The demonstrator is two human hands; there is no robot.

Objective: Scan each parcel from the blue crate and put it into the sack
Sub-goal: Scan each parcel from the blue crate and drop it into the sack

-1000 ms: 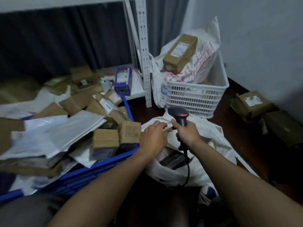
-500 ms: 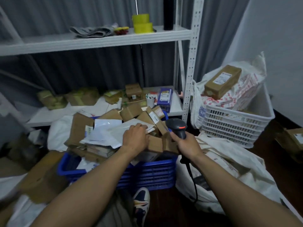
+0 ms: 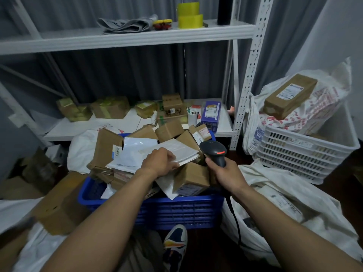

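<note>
A dark floor (image 3: 208, 250) lies under both forearms, with a patterned shoe (image 3: 175, 240) between them. Beyond the hands stands a white metal rack (image 3: 253, 75) against a grey curtain (image 3: 117, 75). Its upper shelf, high above the hands, carries yellow tape rolls (image 3: 189, 16) and folded grey cloth (image 3: 125, 26). The lower shelf (image 3: 82, 128), just past the left hand, holds taped brown cartons and an upright blue box (image 3: 211, 113).

The left hand (image 3: 159, 163) has its fingers curled over the near edge of a flat white parcel (image 3: 176, 151), gripping it. That parcel is thin and pale with a faint printed panel, and it lies on top of the heap in the crate, just left of the right hand. The right hand (image 3: 222, 173) is closed round the handle of a black scanner (image 3: 213, 152), whose head shows a red light and whose cable drops below the wrist.

The blue crate (image 3: 176, 211) sits under both hands, piled over its rim with brown cartons and white mailers. One labelled carton (image 3: 191, 178) lies between the two hands. The white sack (image 3: 322, 218) slumps below and to the right of the right hand, with labelled parcels showing in its mouth. Further right, a white slatted basket (image 3: 294, 154) holds a printed bag (image 3: 314, 112) with a long brown box (image 3: 288, 95) on top.
</note>
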